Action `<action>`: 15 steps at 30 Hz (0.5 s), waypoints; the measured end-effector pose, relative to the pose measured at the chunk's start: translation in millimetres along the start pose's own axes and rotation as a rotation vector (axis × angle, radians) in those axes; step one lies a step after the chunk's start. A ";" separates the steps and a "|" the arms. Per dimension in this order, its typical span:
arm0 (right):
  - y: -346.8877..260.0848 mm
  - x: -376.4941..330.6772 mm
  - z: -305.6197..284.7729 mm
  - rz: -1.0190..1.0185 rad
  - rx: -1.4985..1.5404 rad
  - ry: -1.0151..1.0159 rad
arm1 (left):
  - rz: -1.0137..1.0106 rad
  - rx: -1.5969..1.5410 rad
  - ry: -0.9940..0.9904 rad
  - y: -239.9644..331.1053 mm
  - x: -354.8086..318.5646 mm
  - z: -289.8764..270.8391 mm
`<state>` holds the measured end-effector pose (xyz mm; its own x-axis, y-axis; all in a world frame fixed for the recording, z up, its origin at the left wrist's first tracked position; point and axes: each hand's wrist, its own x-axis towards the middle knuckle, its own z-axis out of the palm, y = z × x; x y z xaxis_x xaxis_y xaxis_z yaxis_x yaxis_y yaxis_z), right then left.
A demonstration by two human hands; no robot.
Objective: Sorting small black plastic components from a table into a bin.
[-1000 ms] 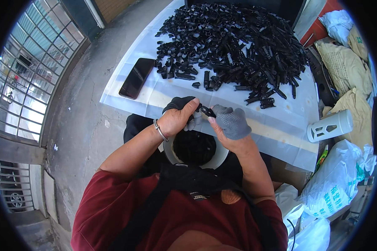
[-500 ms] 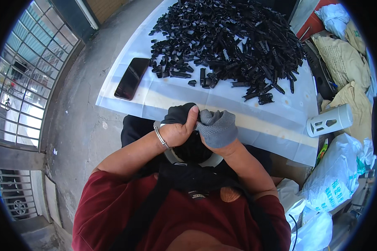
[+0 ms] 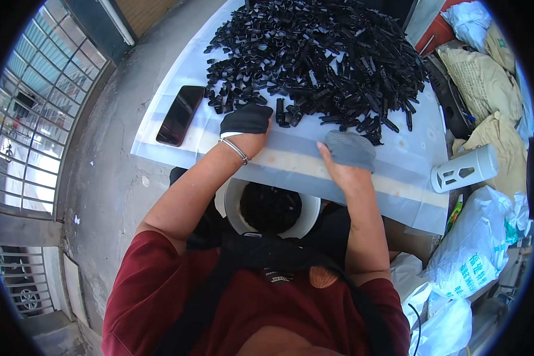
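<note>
A pile of small black plastic parts (image 3: 320, 59) covers much of the sheeted table. My left hand (image 3: 246, 121), in a black glove with a metal bangle at the wrist, is curled closed at the pile's near left edge; anything in its fingers is hidden. My right hand (image 3: 350, 154), in a grey dotted glove, reaches over the near right edge of the pile. Its thumb stands apart from the fingers, whose tips are out of sight, and I see nothing held. Between my forearms, below the table edge, a pale bucket (image 3: 233, 210) has black parts (image 3: 273, 207) inside.
A dark phone (image 3: 180, 115) lies on the table's white sheet (image 3: 397, 178), left of the pile. At the right edge is a white plastic cylinder (image 3: 464, 168) with cutouts. Woven sacks (image 3: 486, 89) and a white plastic bag (image 3: 474, 249) crowd the right side.
Both hands were together above the bucket. They have separated and moved forward over the table, left hand to the left and right hand to the right, uncovering the bucket.
</note>
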<state>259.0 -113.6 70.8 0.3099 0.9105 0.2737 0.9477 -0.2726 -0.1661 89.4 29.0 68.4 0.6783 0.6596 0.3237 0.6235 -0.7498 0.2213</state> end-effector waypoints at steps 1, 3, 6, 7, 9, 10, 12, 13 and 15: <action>2.9 -2.4 5.1 0.005 0.000 0.000 | -0.031 0.066 -0.105 1.0 1.8 0.7; 6.6 -5.9 11.7 -0.226 0.022 0.129 | 0.012 0.028 -0.032 -1.9 -5.0 7.2; 4.1 -1.6 0.7 -0.171 0.137 -0.046 | 0.058 -0.012 0.036 -7.8 -11.6 11.2; 6.7 -3.1 3.6 -0.172 0.137 -0.047 | 0.065 -0.015 0.031 -8.2 -12.6 11.0; 10.1 -4.8 7.6 -0.179 0.073 0.123 | 0.054 -0.011 -0.005 -7.4 -11.7 5.4; 7.6 -3.5 4.4 -0.182 0.074 0.123 | 0.044 -0.007 -0.041 -7.5 -11.4 2.8; -0.8 0.1 -5.3 -0.077 0.024 0.028 | 0.029 -0.100 -0.015 -11.9 -14.1 0.1; -2.7 0.2 -2.6 -0.078 0.024 0.029 | 0.016 -0.194 0.008 -13.5 -15.5 -1.0; -3.9 -2.0 9.5 -0.210 -0.010 0.195 | -0.057 -0.339 -0.071 -11.5 -19.2 -6.3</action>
<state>254.0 -111.3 62.0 0.1149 0.8706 0.4785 0.9931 -0.0884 -0.0777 66.8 24.6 65.4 0.6789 0.6940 0.2399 0.5050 -0.6784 0.5335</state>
